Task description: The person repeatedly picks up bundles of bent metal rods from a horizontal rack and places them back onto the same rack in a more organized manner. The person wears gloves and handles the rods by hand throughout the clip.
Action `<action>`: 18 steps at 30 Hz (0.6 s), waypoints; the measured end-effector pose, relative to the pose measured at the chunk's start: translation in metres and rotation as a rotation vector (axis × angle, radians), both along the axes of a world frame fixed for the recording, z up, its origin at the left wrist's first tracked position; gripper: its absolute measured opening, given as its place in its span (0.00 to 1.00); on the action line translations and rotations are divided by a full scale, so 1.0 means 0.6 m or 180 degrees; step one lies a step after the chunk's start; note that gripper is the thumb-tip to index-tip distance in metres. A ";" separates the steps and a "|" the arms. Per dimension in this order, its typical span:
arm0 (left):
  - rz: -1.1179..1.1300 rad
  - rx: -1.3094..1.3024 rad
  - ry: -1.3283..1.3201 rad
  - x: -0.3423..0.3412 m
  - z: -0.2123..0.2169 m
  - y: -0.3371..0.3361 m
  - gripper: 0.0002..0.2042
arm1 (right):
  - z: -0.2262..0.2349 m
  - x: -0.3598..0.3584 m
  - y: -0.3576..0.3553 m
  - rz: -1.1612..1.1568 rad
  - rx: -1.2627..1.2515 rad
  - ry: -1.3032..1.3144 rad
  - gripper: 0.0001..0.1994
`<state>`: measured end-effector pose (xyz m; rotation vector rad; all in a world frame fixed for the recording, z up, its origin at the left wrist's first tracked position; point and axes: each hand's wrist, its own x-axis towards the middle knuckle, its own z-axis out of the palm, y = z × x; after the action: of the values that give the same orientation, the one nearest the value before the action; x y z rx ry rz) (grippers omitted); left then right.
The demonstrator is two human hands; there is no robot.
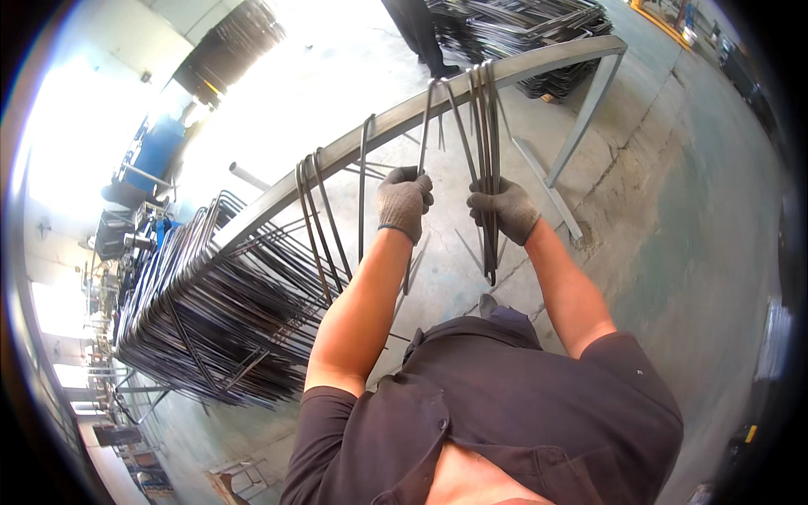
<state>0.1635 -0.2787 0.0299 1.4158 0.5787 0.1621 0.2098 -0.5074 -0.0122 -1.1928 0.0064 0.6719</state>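
A grey metal rail (391,124) crosses in front of me, with dark bent metal rods hanging over it. My left hand (399,206), in a grey work glove, is closed around one leg of a bent rod (424,126) that hooks over the rail. To its right, my gloved right hand (513,210) grips a tight bundle of bent rods (484,135), also hanging from the rail; their lower ends stick out below the hand. A few separate rods (316,206) hang left of my left hand. Farther left, a dense row of them (227,316) fills the rail.
The rail's right leg (587,118) stands on a floor bar (547,187). Behind the rail are another person's dark trouser legs (414,34) and a stack of dark metal frames (539,21). A blue drum (158,150) stands far left.
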 end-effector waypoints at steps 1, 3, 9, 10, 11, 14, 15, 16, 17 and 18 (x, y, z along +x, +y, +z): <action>0.0018 -0.0044 0.0090 0.002 -0.005 -0.004 0.11 | 0.004 -0.003 -0.010 0.0042 -0.0120 -0.0031 0.18; 0.0015 -0.0297 0.0100 0.010 -0.017 -0.020 0.11 | 0.003 0.001 -0.031 0.0065 -0.0214 -0.0076 0.17; -0.0535 -0.0878 0.0007 0.018 -0.024 -0.101 0.11 | -0.015 -0.028 -0.060 0.0051 -0.0256 0.0161 0.14; -0.0587 -0.0870 -0.0033 0.019 -0.028 -0.110 0.11 | -0.021 -0.032 -0.059 0.0084 -0.0222 0.0194 0.13; -0.0678 -0.0761 -0.0013 0.021 -0.029 -0.114 0.10 | -0.024 -0.032 -0.059 0.0208 -0.0230 0.0109 0.12; -0.0706 -0.0462 0.0071 0.023 -0.042 -0.114 0.10 | -0.034 -0.034 -0.049 0.0211 -0.0253 0.0014 0.12; -0.0638 -0.0407 0.0104 0.022 -0.052 -0.109 0.10 | -0.034 -0.035 -0.049 0.0098 -0.0292 0.0012 0.13; -0.0567 -0.0352 0.0136 0.021 -0.061 -0.103 0.10 | -0.035 -0.035 -0.050 -0.0011 -0.0331 0.0009 0.13; -0.0527 -0.0327 0.0157 0.016 -0.066 -0.096 0.11 | -0.037 -0.035 -0.053 -0.0129 -0.0380 0.0016 0.13; -0.0471 -0.0371 0.0119 0.014 -0.073 -0.087 0.11 | -0.042 -0.028 -0.060 -0.0282 -0.0439 -0.0100 0.13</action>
<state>0.1719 -0.3309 -0.0137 1.3449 0.5041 -0.0160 0.1929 -0.5434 -0.0373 -1.3278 0.0799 0.5822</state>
